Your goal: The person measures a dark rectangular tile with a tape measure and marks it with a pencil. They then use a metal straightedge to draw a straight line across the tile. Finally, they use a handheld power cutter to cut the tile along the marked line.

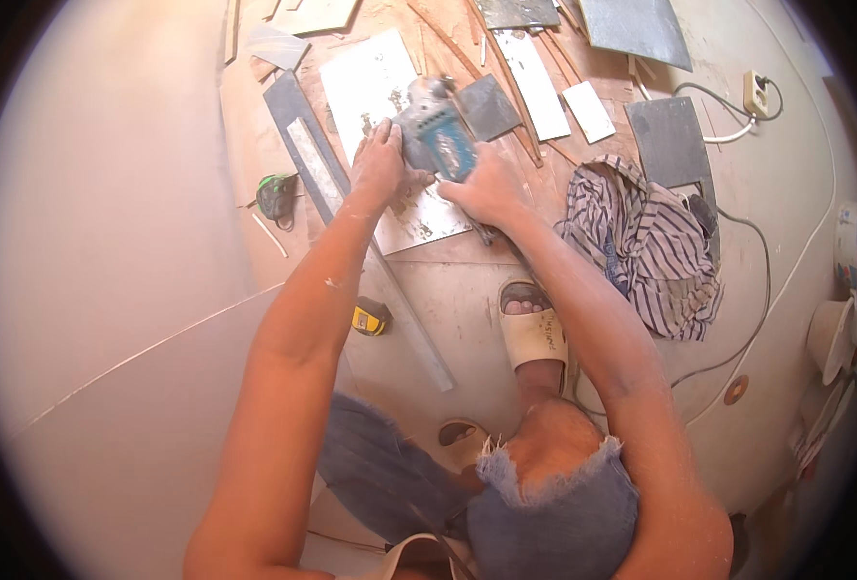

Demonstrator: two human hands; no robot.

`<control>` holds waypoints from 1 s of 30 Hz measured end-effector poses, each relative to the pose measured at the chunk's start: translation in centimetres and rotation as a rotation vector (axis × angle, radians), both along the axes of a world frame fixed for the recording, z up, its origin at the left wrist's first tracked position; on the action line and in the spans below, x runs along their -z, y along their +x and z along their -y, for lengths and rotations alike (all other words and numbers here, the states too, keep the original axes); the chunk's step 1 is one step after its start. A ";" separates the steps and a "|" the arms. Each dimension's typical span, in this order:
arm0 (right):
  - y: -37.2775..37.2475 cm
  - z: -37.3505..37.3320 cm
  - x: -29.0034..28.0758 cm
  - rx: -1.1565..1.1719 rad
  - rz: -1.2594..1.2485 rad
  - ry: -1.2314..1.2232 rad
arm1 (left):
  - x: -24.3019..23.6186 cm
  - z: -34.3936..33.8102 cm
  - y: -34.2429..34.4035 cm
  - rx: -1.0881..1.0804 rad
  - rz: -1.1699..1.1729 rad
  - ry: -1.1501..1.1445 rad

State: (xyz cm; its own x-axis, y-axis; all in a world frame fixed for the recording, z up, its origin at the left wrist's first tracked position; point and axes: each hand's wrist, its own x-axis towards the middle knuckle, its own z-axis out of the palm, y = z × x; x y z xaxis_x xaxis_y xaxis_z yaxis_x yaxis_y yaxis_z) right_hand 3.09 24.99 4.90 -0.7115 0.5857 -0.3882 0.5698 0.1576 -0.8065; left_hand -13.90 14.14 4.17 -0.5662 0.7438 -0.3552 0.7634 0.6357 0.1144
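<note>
My right hand [494, 186] is wrapped round the rear of a blue angle grinder [445, 145], whose metal head points away from me and is blurred. Beside it, my left hand [380, 164] grips a small grey tile piece [412, 140], fingers at its far edge and thumb at the near one. Both hands work above a white, stained tile [428, 217] lying on the floor. The grinder's disc cannot be made out. Left of the white tile are a long dark tile strip [298, 106] and a long metal straightedge [399, 324].
Around lie a green tape measure [275, 198], a yellow tape measure [371, 316], white tile strips [535, 87], grey tiles [665, 140] and a striped cloth [655, 246]. A cable [765, 280] runs along the right, near a socket block [756, 95]. My sandalled foot [533, 324] is close by.
</note>
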 end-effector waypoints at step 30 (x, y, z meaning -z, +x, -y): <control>-4.4 0.4 0.3 -0.113 0.084 0.015 | -1.0 -1.2 0.4 -0.005 -0.049 -0.219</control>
